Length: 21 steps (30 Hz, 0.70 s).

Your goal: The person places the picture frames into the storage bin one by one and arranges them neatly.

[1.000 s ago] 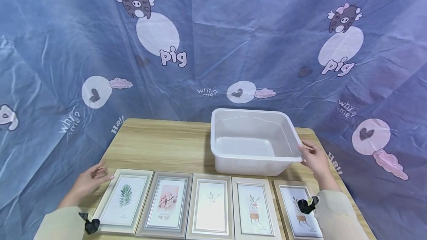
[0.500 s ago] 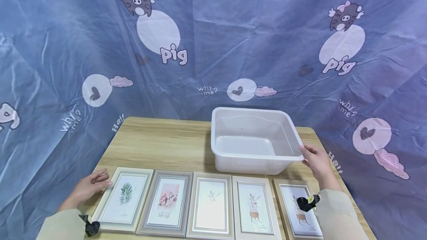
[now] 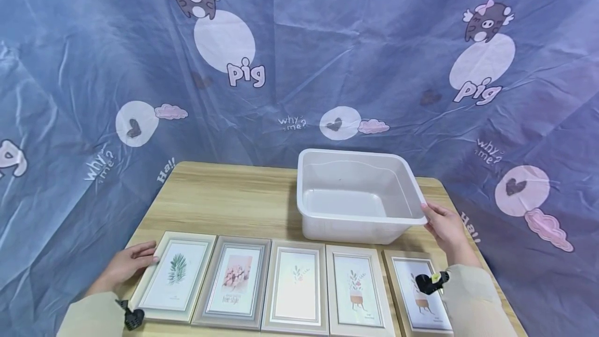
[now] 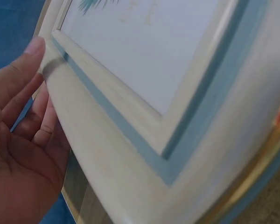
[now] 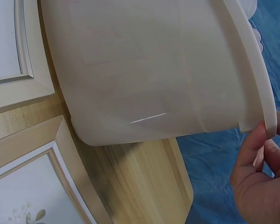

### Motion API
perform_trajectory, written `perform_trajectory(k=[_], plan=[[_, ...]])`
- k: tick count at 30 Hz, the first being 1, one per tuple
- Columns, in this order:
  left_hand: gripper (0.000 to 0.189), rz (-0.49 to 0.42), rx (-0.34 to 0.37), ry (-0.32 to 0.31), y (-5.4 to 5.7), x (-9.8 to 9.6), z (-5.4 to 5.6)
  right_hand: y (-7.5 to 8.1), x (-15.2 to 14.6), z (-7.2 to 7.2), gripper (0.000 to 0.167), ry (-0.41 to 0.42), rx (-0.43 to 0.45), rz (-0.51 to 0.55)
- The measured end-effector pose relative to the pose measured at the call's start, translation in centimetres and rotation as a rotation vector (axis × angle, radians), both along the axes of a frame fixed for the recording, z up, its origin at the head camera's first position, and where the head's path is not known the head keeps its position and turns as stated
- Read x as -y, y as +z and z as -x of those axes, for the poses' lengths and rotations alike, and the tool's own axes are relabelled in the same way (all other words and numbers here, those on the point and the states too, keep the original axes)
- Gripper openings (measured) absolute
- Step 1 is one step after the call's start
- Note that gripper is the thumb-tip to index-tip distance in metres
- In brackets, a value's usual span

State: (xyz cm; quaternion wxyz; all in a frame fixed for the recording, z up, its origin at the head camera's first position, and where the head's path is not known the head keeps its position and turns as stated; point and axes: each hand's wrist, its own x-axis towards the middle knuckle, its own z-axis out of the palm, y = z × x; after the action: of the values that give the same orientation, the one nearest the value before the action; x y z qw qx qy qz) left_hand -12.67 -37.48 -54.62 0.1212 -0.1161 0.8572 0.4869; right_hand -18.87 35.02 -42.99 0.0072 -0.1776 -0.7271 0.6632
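Observation:
My right hand (image 3: 446, 228) pinches the near right corner of a white plastic basin's rim (image 3: 360, 220), thumb on one side and fingers on the other. In the right wrist view the basin's side wall (image 5: 144, 74) fills the middle, and my fingertips (image 5: 256, 133) grip the lip. At the table's left, my left hand (image 3: 126, 265) lies beside the leftmost picture frame (image 3: 156, 269), which holds a green leaf print. Seen from the left wrist, the thumb (image 4: 30, 53) is right at that frame's outer edge, with the other fingers loosely bent alongside and partly hidden.
More picture frames stand in a row along the near side: a pink flower print (image 3: 234, 282), a pale plant print (image 3: 296, 285) and two potted-plant prints (image 3: 357, 290). The wooden table (image 3: 224, 196) meets a blue pig-patterned cloth (image 3: 299, 56) behind.
My left hand's fingers have straightened somewhat and moved down slightly along the leaf picture frame's edge. The right hand settles lower on the basin's corner; the basin stays put.

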Motion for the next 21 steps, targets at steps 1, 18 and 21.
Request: perform_trajectory(k=[1,18,21], plan=[[0.078,0.011,-0.005,0.000,-0.13,-0.01,0.05,-0.04,0.01,0.03,0.065,0.001,0.000,-0.005],[0.056,0.162,-0.082,0.019,-0.89,-0.58,0.71,-0.49,0.10,-0.16,0.020,-0.044,-0.034,0.058],[0.054,0.167,-0.092,0.032,-0.94,-0.59,0.71,-0.60,0.12,-0.12,0.043,-0.038,-0.032,0.034]])
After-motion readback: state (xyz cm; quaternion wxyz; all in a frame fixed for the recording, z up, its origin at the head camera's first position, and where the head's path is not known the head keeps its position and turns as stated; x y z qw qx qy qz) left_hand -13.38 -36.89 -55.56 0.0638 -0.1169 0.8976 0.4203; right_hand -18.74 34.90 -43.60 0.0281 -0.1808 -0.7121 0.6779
